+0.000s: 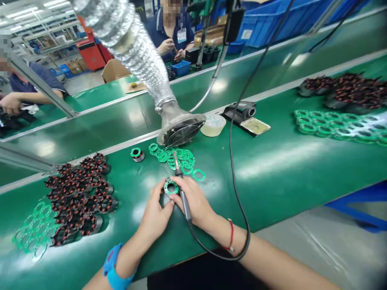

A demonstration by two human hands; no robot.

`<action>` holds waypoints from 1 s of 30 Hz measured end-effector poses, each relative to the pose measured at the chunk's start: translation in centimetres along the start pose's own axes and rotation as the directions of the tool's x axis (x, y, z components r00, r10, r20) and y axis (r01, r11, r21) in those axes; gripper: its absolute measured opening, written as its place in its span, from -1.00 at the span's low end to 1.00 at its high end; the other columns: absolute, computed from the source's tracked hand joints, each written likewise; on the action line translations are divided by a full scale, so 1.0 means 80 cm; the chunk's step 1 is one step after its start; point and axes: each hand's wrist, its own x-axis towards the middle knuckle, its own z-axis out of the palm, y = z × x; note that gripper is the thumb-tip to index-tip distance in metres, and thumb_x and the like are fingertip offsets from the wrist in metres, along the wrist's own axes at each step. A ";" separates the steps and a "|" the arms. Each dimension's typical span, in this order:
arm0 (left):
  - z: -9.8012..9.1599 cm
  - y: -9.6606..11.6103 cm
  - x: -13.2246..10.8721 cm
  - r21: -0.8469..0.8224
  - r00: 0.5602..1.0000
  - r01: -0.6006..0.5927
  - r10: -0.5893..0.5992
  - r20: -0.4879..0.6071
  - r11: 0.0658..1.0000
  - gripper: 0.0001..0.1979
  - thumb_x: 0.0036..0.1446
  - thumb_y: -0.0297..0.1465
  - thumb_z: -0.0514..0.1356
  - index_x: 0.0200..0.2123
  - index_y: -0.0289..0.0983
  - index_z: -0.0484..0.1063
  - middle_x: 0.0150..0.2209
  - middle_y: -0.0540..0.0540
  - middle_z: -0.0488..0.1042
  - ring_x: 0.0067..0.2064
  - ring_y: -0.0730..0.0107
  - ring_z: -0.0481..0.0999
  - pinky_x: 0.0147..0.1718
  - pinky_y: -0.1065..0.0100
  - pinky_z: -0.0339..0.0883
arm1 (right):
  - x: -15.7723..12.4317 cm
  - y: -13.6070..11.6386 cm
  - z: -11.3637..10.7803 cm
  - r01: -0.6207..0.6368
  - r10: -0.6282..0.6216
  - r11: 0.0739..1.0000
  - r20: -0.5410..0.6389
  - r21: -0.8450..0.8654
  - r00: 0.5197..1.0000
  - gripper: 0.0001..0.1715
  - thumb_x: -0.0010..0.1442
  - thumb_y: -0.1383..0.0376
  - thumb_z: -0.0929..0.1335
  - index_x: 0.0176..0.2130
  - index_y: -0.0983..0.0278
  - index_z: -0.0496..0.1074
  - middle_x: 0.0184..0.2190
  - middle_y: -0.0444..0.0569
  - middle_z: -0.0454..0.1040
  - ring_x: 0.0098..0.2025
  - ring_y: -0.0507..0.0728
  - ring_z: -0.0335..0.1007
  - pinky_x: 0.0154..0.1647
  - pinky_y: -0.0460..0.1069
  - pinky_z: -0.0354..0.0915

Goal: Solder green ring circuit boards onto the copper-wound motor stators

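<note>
A small motor stator topped with a green ring-shaped circuit board [171,187] is held low over the green bench. My left hand [157,213] grips it from the left, thumb and fingers curled round its side. From the other side, my right hand [196,199] touches it with its fingertips while holding a soldering iron [185,205], whose tip points up and away. Just beyond lies a loose pile of green ring boards [184,156]. One stator with a green board [137,154] stands by itself left of that pile.
Stators with copper windings [80,193] stand grouped at left beside green rings [34,227]. A fume-extractor hood [183,129] hangs over the bench. Behind are a tape roll [213,125] and iron stand [244,114]. More green-topped parts [335,125] sit right. Co-workers sit opposite.
</note>
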 end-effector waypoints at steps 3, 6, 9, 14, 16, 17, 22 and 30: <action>-0.001 -0.003 0.005 -0.102 0.998 0.055 -0.052 0.038 0.993 -0.47 0.08 -0.42 0.14 0.15 -0.24 0.19 0.15 -0.18 0.32 0.16 0.20 0.32 0.18 0.10 0.17 | 0.000 -0.001 -0.004 -0.007 0.007 1.000 -0.011 0.014 1.000 -0.55 0.21 0.33 0.33 0.09 0.26 0.24 -0.16 0.09 0.46 -0.14 0.23 0.36 -0.15 0.16 0.39; -0.004 -0.003 0.014 -0.080 0.999 0.016 -0.012 0.051 0.997 -0.53 0.06 -0.46 0.14 0.08 -0.22 0.26 0.12 -0.16 0.35 0.18 0.22 0.31 0.20 0.10 0.13 | -0.001 0.002 -0.008 -0.019 0.020 0.999 -0.015 0.046 1.000 -0.53 0.21 0.34 0.32 0.11 0.25 0.23 -0.17 0.08 0.45 -0.15 0.23 0.36 -0.17 0.15 0.39; -0.010 -0.001 0.024 0.009 0.990 -0.067 0.066 0.128 0.998 -0.59 0.07 -0.49 0.14 0.03 -0.20 0.27 0.12 -0.16 0.35 0.19 0.23 0.30 0.21 0.08 0.11 | -0.002 0.005 -0.011 -0.022 0.023 0.997 -0.025 0.073 0.999 -0.53 0.21 0.33 0.31 0.11 0.24 0.22 -0.18 0.07 0.46 -0.17 0.22 0.37 -0.19 0.14 0.40; -0.004 0.007 0.032 0.287 0.965 -0.248 0.211 0.154 0.925 -0.49 0.07 -0.49 0.15 0.11 -0.22 0.15 0.17 -0.27 0.28 0.18 0.10 0.28 0.14 -0.02 0.16 | -0.001 0.004 -0.014 -0.006 0.016 0.994 -0.086 0.110 0.996 -0.46 0.17 0.32 0.32 0.14 0.23 0.19 -0.08 0.10 0.46 -0.05 0.26 0.38 -0.07 0.22 0.38; -0.002 0.008 0.035 0.400 0.956 -0.290 0.244 0.164 0.869 -0.55 0.10 -0.47 0.13 0.09 -0.22 0.19 0.05 -0.25 0.38 0.06 0.11 0.37 0.05 -0.02 0.23 | 0.001 0.003 -0.017 0.039 -0.021 0.993 -0.152 0.111 0.988 -0.44 0.17 0.33 0.32 0.15 0.24 0.18 -0.02 0.12 0.45 0.02 0.27 0.36 0.00 0.25 0.36; -0.003 0.009 0.037 0.457 0.954 -0.300 0.255 0.159 0.837 -0.59 0.12 -0.45 0.12 0.06 -0.22 0.22 0.02 -0.24 0.40 0.03 0.11 0.39 0.02 -0.01 0.25 | 0.002 0.003 -0.019 0.065 -0.044 0.992 -0.186 0.112 0.982 -0.44 0.17 0.34 0.31 0.16 0.23 0.17 0.00 0.12 0.45 0.04 0.26 0.35 0.02 0.25 0.35; -0.048 0.010 0.067 0.764 0.958 -0.137 0.281 -0.060 0.631 -0.61 0.11 -0.30 0.19 0.01 -0.27 0.29 0.24 -0.33 0.13 0.23 -0.11 0.15 0.10 -0.11 0.13 | 0.003 0.004 -0.025 0.144 -0.116 0.986 -0.289 0.080 0.950 -0.48 0.21 0.37 0.29 0.15 0.19 0.19 0.02 0.08 0.46 0.06 0.25 0.36 0.04 0.26 0.34; -0.122 0.016 0.133 0.823 0.996 -0.080 0.084 0.039 0.562 -0.52 0.04 -0.31 0.24 0.05 -0.26 0.31 0.21 -0.25 0.19 0.14 0.05 0.34 0.10 0.16 0.23 | 0.000 0.011 -0.029 0.030 -0.004 0.998 -0.381 0.063 0.924 -0.58 0.23 0.32 0.27 0.10 0.20 0.28 -0.11 0.06 0.50 -0.09 0.22 0.45 -0.10 0.18 0.42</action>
